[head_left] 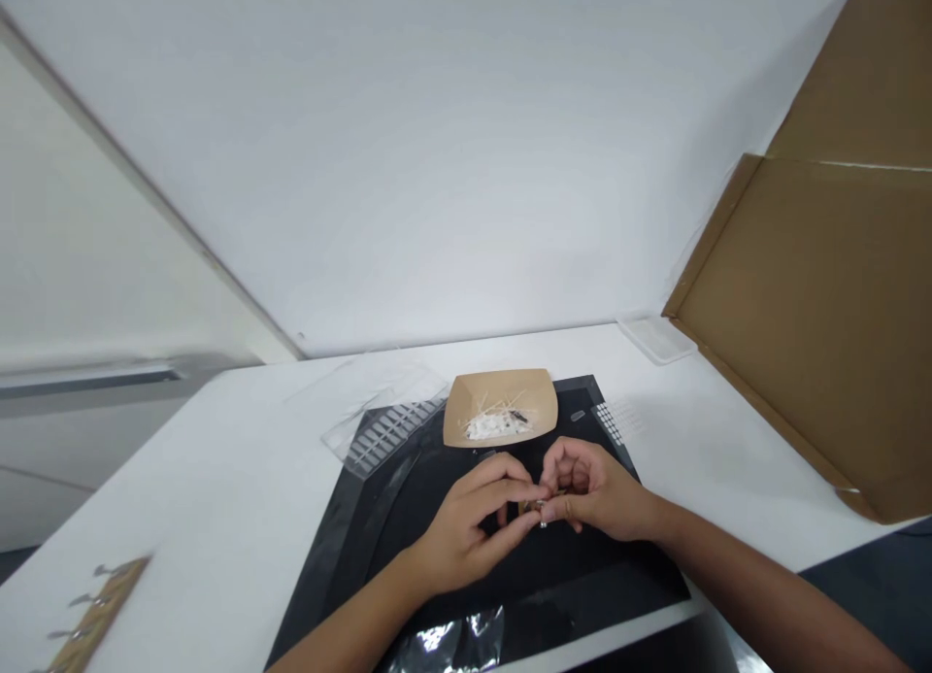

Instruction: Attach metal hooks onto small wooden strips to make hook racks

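My left hand (484,518) and my right hand (593,488) meet over the black mat (429,547). Between their fingertips is a small brown piece (534,506) with a shiny, metallic-looking bit. Both hands are closed in a pinch around it, and the fingers cover most of it, so its kind does not show. Just beyond the hands stands a brown paper tray (466,391), holding white bits, thin pale sticks and a small dark item.
Clear sheets with rows of pale labels (393,435) overlap the mat's left edge. A sheet of small white stickers (610,423) lies at its right. A wooden strip with metal hooks (102,620), a clear plastic lid (655,340) and an upright cardboard box (815,294) flank the workspace.
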Tool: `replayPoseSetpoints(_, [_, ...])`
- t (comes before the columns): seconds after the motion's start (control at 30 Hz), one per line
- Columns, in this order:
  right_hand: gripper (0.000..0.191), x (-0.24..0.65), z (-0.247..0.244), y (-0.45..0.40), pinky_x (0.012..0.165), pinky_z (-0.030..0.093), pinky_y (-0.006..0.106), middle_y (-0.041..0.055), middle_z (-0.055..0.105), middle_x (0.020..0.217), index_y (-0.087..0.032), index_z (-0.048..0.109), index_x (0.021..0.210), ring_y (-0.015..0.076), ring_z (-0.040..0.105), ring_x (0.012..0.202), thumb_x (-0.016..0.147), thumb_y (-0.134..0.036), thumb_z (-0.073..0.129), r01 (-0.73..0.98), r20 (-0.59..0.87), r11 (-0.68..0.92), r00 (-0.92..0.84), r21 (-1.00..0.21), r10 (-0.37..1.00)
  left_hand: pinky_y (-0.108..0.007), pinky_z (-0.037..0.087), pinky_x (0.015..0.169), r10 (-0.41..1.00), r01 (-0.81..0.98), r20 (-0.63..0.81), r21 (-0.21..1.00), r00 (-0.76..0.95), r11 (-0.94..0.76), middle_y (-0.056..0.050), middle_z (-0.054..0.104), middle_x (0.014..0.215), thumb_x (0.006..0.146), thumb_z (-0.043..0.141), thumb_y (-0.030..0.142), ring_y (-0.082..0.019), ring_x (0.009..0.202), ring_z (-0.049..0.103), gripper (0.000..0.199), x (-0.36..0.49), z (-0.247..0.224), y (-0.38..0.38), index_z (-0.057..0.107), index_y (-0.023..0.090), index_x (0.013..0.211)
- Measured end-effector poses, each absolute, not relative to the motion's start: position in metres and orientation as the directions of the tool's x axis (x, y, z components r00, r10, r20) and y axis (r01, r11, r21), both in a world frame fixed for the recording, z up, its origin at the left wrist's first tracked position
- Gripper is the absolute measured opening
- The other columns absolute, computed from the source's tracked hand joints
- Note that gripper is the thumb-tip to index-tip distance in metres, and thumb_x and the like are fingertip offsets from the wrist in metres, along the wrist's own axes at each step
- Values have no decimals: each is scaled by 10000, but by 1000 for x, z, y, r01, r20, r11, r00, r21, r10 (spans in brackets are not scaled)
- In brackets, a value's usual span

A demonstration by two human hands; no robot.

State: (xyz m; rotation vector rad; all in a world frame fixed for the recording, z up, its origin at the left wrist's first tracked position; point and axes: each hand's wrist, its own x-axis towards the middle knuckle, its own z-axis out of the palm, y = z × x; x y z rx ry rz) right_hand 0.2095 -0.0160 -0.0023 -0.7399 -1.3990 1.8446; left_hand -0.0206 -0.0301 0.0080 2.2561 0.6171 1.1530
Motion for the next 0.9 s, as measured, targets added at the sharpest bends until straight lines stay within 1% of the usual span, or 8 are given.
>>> replayPoseSetpoints(0.13, [460,210,-2,-16,483,505,158,-1,747,807,-178,598,955,118,686,668,730,-327,970,-166,-45,-188,-622,-968,782,-222,574,614,629,126,573,678,525,-724,-89,701,962,1015,657,201,-133,747,664,173,-20,8,-29,770,188,1144])
replayPoseSetpoints(0.23, [458,210,-2,-17,480,500,160,-5,738,802,-177,605,950,122,685,676,721,-326,972,-162,-52,-199,-635,-967,771,-232,570,642,627,113,576,683,525,-722,-82,705,938,1014,660,189,-140,768,671,151,-19,9,-28,779,187,1107])
replayPoseSetpoints(0.33, [464,209,0,-18,470,494,160,-17,724,803,-178,614,949,107,657,647,704,-322,981,-155,-61,-206,-639,-966,767,-230,556,632,632,142,565,676,530,-723,-83,708,928,1019,649,178,-141,765,658,134,-18,13,-29,768,180,1080])
replayPoseSetpoints(0.4, [495,209,1,-18,503,506,171,-22,726,821,-181,623,967,103,655,658,674,-315,998,-152,-60,-203,-638,-967,767,-234,556,632,637,183,557,660,532,-729,-85,709,920,1030,627,180,-148,778,658,127,-17,14,-30,752,178,1050])
replayPoseSetpoints(0.53, [538,207,1,-20,712,568,236,-23,737,860,-181,646,992,105,684,752,628,-297,1025,-158,-36,-167,-614,-973,789,-272,587,702,598,257,606,556,524,-790,-86,710,951,1024,614,157,-174,850,676,118,-17,11,-32,712,186,1084])
replayPoseSetpoints(0.6, [537,207,-1,-20,772,577,262,-23,739,864,-181,655,997,109,691,770,628,-300,1027,-165,-29,-163,-612,-973,791,-291,597,746,560,297,645,478,521,-827,-79,714,966,1010,625,136,-180,879,682,136,-17,8,-33,688,192,1117])
replayPoseSetpoints(0.77, [479,204,-3,-22,813,582,285,-18,737,864,-178,701,1028,125,708,800,674,-284,1006,-211,-10,-173,-605,-962,796,-311,601,805,453,387,702,266,550,-883,-56,722,947,988,662,119,-185,897,692,177,-18,2,-34,652,186,1151])
replayPoseSetpoints(0.9, [391,201,-3,-25,819,571,287,-8,744,868,-166,732,989,123,693,796,715,-289,982,-224,-17,-183,-587,-957,809,-303,592,773,437,435,714,203,547,-877,-60,711,923,993,657,120,-182,867,690,151,-20,-2,-34,652,172,1134])
